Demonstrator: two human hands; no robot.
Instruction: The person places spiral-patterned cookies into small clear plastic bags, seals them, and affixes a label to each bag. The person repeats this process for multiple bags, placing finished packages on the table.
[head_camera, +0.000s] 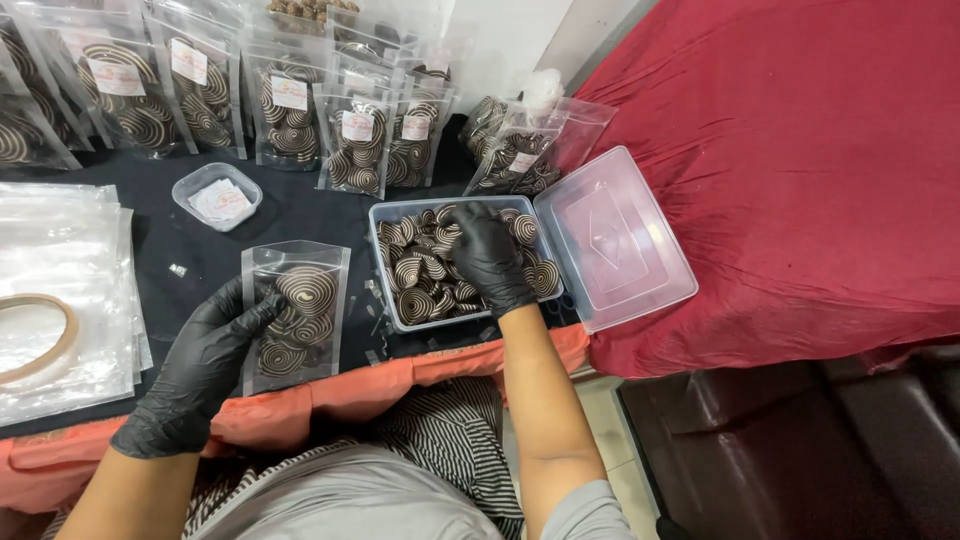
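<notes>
cam: 1 only, on person's head | looks: steeply down and fwd at the black table (300, 210) | near: close, table edge right under cam, lap just below it | far side of table: row of bags at top of pic | right of table: red cloth (800, 170) | shared: no 2nd view

Black gloves covered both hands; the cookies (430, 272) showed brown-and-cream spirals in a clear tub (385, 262). The worktop (290, 215) was black, edged orange; a red cloth (800, 160) lay beside it.
</notes>
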